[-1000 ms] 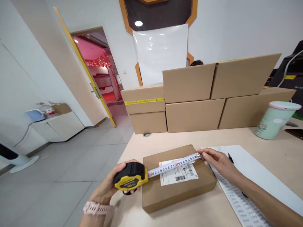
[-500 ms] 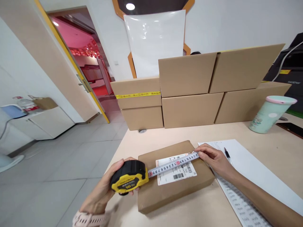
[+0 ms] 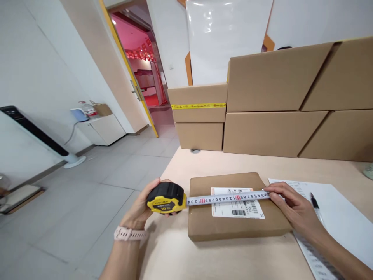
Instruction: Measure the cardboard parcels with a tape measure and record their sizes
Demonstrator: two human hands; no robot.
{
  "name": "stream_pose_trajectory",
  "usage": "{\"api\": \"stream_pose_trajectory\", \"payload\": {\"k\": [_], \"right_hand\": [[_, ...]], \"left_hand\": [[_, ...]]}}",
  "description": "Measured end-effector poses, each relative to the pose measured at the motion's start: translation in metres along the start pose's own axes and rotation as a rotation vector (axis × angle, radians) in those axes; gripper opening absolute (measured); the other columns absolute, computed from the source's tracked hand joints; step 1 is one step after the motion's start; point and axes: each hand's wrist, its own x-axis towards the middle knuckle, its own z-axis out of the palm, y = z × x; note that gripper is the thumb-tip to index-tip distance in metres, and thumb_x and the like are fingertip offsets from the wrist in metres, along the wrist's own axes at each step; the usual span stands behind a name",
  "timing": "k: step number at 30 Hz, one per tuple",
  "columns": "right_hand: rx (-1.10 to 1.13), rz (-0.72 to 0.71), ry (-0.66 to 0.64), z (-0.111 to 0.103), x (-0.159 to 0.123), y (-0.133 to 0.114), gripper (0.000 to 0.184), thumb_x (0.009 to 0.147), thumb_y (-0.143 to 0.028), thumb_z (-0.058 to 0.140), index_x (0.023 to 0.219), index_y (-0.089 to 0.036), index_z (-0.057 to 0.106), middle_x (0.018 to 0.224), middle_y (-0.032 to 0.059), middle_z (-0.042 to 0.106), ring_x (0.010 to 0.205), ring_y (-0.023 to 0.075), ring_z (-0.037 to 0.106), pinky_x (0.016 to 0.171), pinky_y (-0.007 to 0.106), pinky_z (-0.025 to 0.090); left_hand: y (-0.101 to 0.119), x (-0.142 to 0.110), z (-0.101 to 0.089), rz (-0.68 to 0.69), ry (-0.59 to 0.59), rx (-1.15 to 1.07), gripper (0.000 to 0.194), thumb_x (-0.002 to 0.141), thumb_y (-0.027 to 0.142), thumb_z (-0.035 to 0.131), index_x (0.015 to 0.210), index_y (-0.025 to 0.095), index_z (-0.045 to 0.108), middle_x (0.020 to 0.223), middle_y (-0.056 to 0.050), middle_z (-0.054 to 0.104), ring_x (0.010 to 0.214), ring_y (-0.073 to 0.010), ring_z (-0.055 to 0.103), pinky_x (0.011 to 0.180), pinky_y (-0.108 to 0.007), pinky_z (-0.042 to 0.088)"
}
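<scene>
A closed brown cardboard box (image 3: 233, 229) with a white shipping label (image 3: 224, 212) on top lies on the table. My left hand (image 3: 142, 206), with a pink watch strap (image 3: 129, 233) at its wrist, is wrapped round a black and yellow tape measure (image 3: 166, 197) just off the box's left edge. The white blade (image 3: 225, 197) stretches over the box top and across the label. At the box's right edge, my right hand (image 3: 294, 208) pinches the blade's end between thumb and fingers, which cover the tip.
Printed sheets (image 3: 346, 214) with a black pen (image 3: 314, 201) on them lie right of the box. Stacked large cartons (image 3: 274, 134) line the table's back. A green cup (image 3: 368, 171) shows partly at the right edge. Beyond the table's left edge is tiled floor (image 3: 116, 194).
More blade shows out of the tape measure, and my left hand stands farther from the box's edge. My right hand keeps its pinch. The camera view has swung left.
</scene>
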Motion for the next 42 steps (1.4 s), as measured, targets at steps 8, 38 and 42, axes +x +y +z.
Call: {"api": "stream_pose_trajectory", "payload": {"k": [8,38,42], "right_hand": [[0.028,0.080,0.049,0.006,0.001,0.009,0.025,0.087,-0.047,0.052,0.100,-0.030,0.065,0.106,0.0011,0.061,0.098,0.0198,0.057,0.082,0.028,0.045],[-0.004,0.315,0.092,-0.003,0.001,0.008,0.027,0.062,-0.054,0.065,0.078,-0.034,0.075,0.110,0.0022,0.070,0.110,0.0319,0.059,0.088,0.040,0.050],[-0.007,0.338,0.080,-0.005,0.000,0.012,0.026,0.063,-0.055,0.065,0.077,-0.035,0.074,0.112,0.0010,0.069,0.114,0.0322,0.056,0.093,0.042,0.047]], "left_hand": [[-0.003,0.001,-0.002,0.013,-0.025,0.012,0.040,0.077,0.052,0.058,0.089,0.014,0.062,0.069,-0.011,0.072,0.055,-0.0299,0.069,0.040,-0.034,0.054],[-0.005,0.003,-0.017,0.068,-0.105,0.012,0.042,0.083,0.052,0.049,0.083,0.012,0.061,0.070,-0.010,0.070,0.055,-0.0252,0.068,0.039,-0.030,0.052],[-0.006,0.002,-0.017,0.071,-0.117,0.007,0.040,0.084,0.050,0.047,0.085,0.012,0.061,0.072,-0.010,0.070,0.057,-0.0251,0.068,0.040,-0.030,0.053]]}}
